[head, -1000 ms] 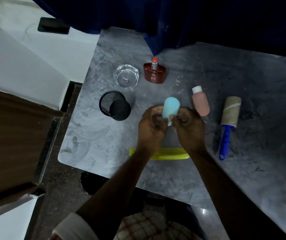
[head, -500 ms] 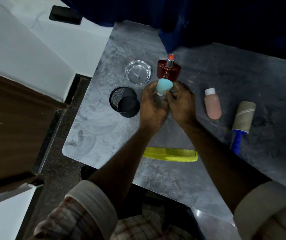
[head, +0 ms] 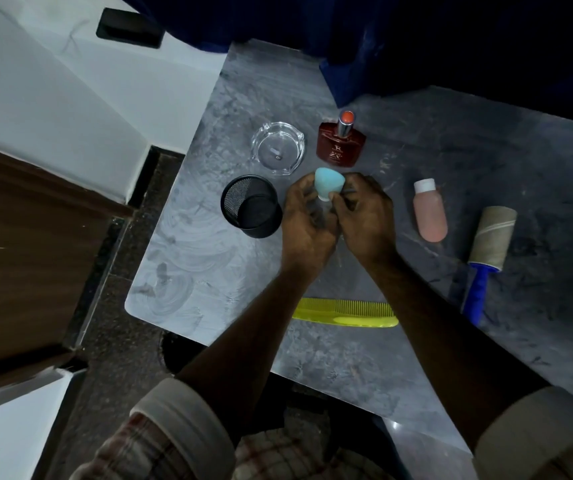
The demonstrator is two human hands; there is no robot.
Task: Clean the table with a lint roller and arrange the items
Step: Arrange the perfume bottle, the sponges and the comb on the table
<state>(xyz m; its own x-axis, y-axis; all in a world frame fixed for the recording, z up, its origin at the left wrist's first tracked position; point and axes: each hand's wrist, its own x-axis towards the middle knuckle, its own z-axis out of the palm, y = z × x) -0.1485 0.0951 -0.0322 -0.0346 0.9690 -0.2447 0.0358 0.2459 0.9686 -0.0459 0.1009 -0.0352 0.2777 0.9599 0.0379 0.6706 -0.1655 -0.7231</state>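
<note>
Both hands meet over the middle of the grey marble table [head: 209, 258]. My left hand [head: 307, 220] and my right hand [head: 364, 216] together hold a small light-blue bottle [head: 326, 184], its rounded end pointing up and away; its lower end is hidden between my fingers. The lint roller [head: 491, 242], with a brownish roll and blue handle, lies on the table at the right, untouched. A yellow comb [head: 347, 311] lies flat near the front edge, under my forearms.
A black mesh cup [head: 250, 211] stands left of my hands. Behind it are a clear glass ashtray [head: 278, 147] and a red perfume bottle [head: 340, 147]. A pink bottle [head: 429, 213] lies right of my hands. A dark blue curtain [head: 347, 36] hangs at the back.
My hands carried the blue bottle away from the comb toward the back, near the perfume bottle and mesh cup. The bottle now sits more upright between my fingers.
</note>
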